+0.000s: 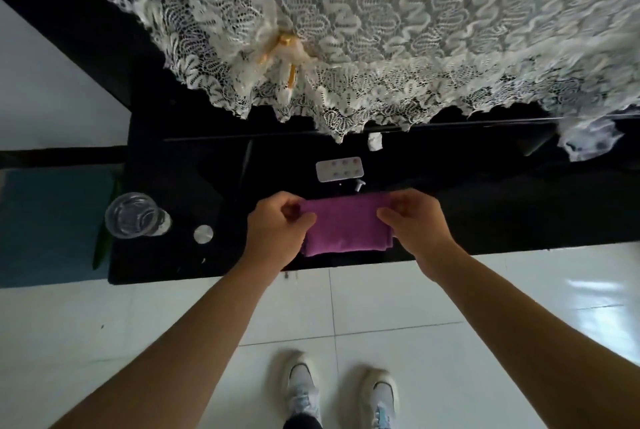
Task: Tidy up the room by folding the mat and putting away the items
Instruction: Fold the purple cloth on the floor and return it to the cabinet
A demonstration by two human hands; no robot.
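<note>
A folded purple mat [344, 227] lies on the black table [166, 255] near its front edge. My left hand [277, 231] pinches the mat's left end between thumb and fingers. At the mat's right end my right hand [412, 224] pinches the cloth the same way. Just behind the mat lie a white blister pack of pills [339, 169], a small white cap-like piece [360, 185] and a crumpled white scrap [374, 141].
A clear plastic cup [133, 215] and a small round silver lid [203, 233] stand on the table's left part. A white lace cloth [381, 30] covers the table's far side. White floor tiles and my shoes [339, 390] are below.
</note>
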